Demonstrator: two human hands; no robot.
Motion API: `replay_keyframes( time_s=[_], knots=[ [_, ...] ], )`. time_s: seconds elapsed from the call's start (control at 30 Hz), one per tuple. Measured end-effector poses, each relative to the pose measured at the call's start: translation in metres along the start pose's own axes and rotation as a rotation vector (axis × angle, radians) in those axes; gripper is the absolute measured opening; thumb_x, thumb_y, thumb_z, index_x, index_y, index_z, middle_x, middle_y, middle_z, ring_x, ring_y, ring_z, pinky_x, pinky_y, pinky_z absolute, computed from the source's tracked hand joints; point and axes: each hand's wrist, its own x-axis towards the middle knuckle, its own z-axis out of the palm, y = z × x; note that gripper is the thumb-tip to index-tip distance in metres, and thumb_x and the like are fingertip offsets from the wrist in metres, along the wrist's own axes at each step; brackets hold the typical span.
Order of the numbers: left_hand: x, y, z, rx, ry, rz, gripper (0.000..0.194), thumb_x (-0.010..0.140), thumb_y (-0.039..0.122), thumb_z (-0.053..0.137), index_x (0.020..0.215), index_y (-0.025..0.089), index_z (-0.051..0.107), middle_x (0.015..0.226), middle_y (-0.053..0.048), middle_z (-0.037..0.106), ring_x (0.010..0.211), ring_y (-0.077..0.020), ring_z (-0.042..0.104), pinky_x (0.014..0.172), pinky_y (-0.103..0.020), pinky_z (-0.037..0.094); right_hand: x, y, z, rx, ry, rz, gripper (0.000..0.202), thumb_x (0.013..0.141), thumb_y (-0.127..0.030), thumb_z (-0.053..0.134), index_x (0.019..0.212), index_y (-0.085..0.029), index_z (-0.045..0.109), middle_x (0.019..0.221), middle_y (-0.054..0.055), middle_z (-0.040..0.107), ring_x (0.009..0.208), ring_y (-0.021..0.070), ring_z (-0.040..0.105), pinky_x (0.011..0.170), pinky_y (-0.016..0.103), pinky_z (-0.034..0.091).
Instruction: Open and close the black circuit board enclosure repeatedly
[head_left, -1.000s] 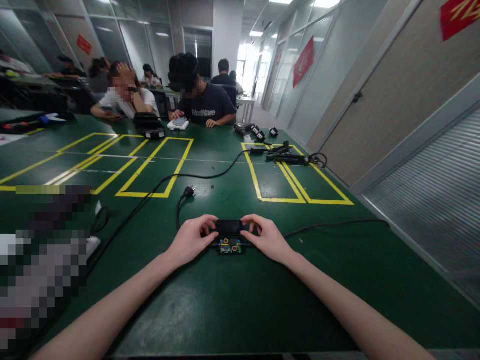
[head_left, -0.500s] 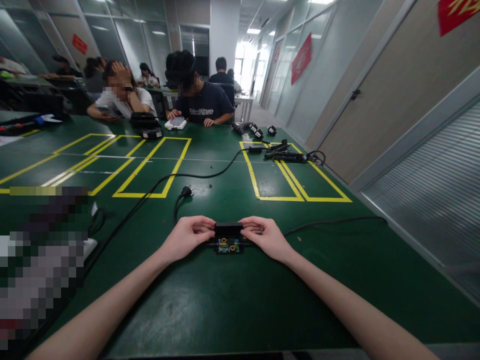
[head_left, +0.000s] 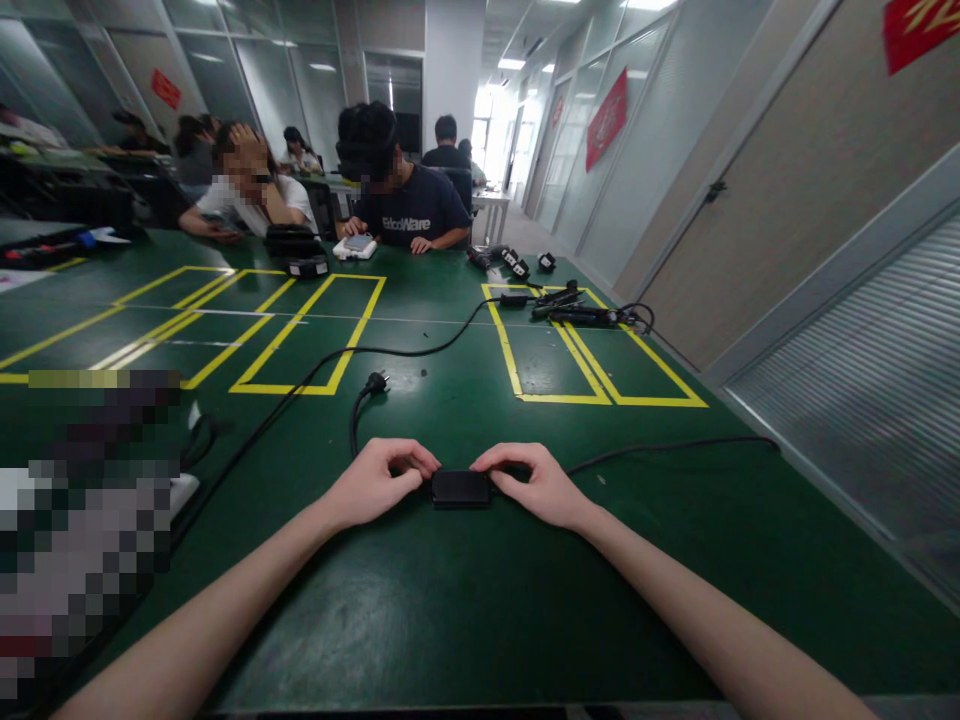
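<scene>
A small black power adapter case [head_left: 461,488] lies flat on the green table in front of me, its cover lying over the circuit board, which is now hidden. At its left end my left hand [head_left: 386,482] pinches the cover by the far corner with thumb and fingers. My right hand [head_left: 536,484] does the same at the right end. From the left side a black cord with a plug [head_left: 376,382] curls away, the plug lying beyond my left hand. Another black cord [head_left: 675,443] runs off to the right from behind my right hand.
Yellow tape rectangles [head_left: 335,372] mark the green table [head_left: 480,620]. A long cable [head_left: 405,352] crosses it to another adapter [head_left: 514,300] and a pile of black tools or cables [head_left: 577,308]. Blurred objects stand at left. Two people sit across the table.
The black cover, held upright behind the exposed circuit board before, has tipped down toward me and now lies over the board. Both hands have come slightly lower with it.
</scene>
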Motion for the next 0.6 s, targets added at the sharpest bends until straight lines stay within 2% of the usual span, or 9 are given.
replay_keyframes(
  time_s=[0.1,0.2,0.27,0.33,0.43,0.6],
  knots=[
    [-0.004,0.002,0.001,0.186,-0.025,0.102,0.021,0.084,0.024,0.060,0.096,0.017,0.075,0.088,-0.004,0.077,0.077,-0.0179,0.069,0.071,-0.028,0.053,-0.002,0.000,-0.002,-0.086,-0.051,-0.092,0.021,0.089,-0.015,0.060,0.103,-0.020,0.075,0.103,0.007,0.079,0.094,0.0217,0.074,0.086,0.037,0.059],
    [-0.007,0.001,0.003,0.405,-0.031,0.211,0.028,0.078,0.035,0.078,0.100,0.018,0.071,0.093,-0.004,0.072,0.081,-0.0202,0.067,0.070,-0.029,0.051,-0.003,-0.002,-0.004,-0.220,-0.100,-0.164,0.025,0.084,-0.021,0.073,0.109,-0.020,0.071,0.105,0.008,0.076,0.096,0.0232,0.071,0.087,0.038,0.057],
    [-0.007,0.001,0.005,0.517,-0.042,0.250,0.035,0.073,0.034,0.084,0.099,0.019,0.066,0.095,-0.003,0.069,0.084,-0.0211,0.066,0.071,-0.030,0.049,-0.004,-0.004,-0.005,-0.328,-0.137,-0.187,0.038,0.076,-0.024,0.084,0.110,-0.019,0.068,0.104,0.008,0.074,0.095,0.0243,0.069,0.085,0.038,0.055],
    [-0.006,0.001,0.008,0.588,-0.051,0.261,0.032,0.075,0.031,0.083,0.097,0.020,0.062,0.094,-0.002,0.068,0.085,-0.0210,0.065,0.071,-0.029,0.048,-0.003,-0.005,-0.003,-0.414,-0.156,-0.193,0.044,0.072,-0.024,0.088,0.109,-0.019,0.065,0.102,0.007,0.072,0.092,0.0241,0.066,0.080,0.036,0.053],
    [-0.005,0.002,0.011,0.644,-0.052,0.277,0.026,0.080,0.028,0.078,0.097,0.021,0.059,0.095,-0.003,0.067,0.088,-0.0220,0.064,0.073,-0.030,0.049,-0.003,-0.005,0.001,-0.495,-0.124,-0.198,0.036,0.076,-0.022,0.084,0.105,-0.020,0.063,0.098,0.007,0.071,0.088,0.0230,0.064,0.077,0.035,0.050],
    [-0.002,0.002,0.014,0.727,-0.030,0.313,0.021,0.091,0.034,0.069,0.105,0.020,0.061,0.101,-0.006,0.069,0.092,-0.0237,0.064,0.076,-0.033,0.049,-0.002,-0.008,0.006,-0.550,-0.077,-0.220,0.017,0.089,-0.025,0.070,0.102,-0.019,0.061,0.091,0.007,0.069,0.082,0.0224,0.061,0.074,0.035,0.048]
  ],
)
